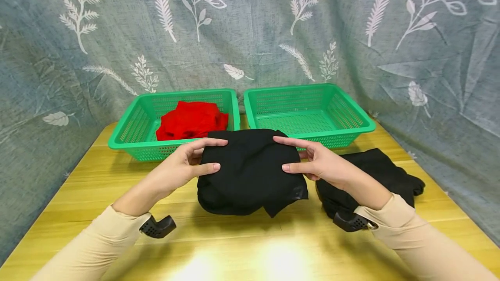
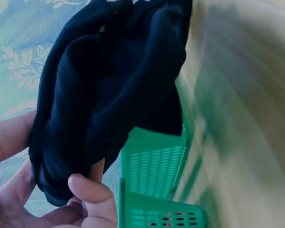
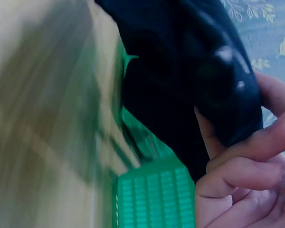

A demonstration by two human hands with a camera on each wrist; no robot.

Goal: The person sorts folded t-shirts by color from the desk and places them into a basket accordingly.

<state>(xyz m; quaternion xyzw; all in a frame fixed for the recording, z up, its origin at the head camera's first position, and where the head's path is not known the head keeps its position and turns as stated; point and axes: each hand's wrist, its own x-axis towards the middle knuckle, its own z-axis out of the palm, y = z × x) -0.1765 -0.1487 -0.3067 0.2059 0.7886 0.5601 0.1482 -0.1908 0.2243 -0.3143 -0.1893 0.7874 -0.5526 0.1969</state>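
Both hands hold up a folded black cloth garment [image 1: 250, 172] above the wooden table, in front of the two baskets. My left hand [image 1: 191, 159] grips its left side, thumb on the near face and fingers at the top and behind. On the opposite side my right hand [image 1: 312, 159] pinches the garment the same way. In the left wrist view the black garment [image 2: 109, 90] shows several thick folded layers between thumb and fingers. A small shiny patch shows on the cloth [image 3: 213, 66] in the right wrist view. Its exact kind cannot be told.
A green basket [image 1: 117, 138] at the back left holds red cloth [image 1: 191, 120]. Beside it stands a second green basket [image 1: 367, 125], its mesh floor visible. Another black garment [image 1: 375, 172] lies on the table [image 1: 218, 246] at right, partly behind my right forearm. A patterned curtain [image 1: 250, 29] hangs behind.
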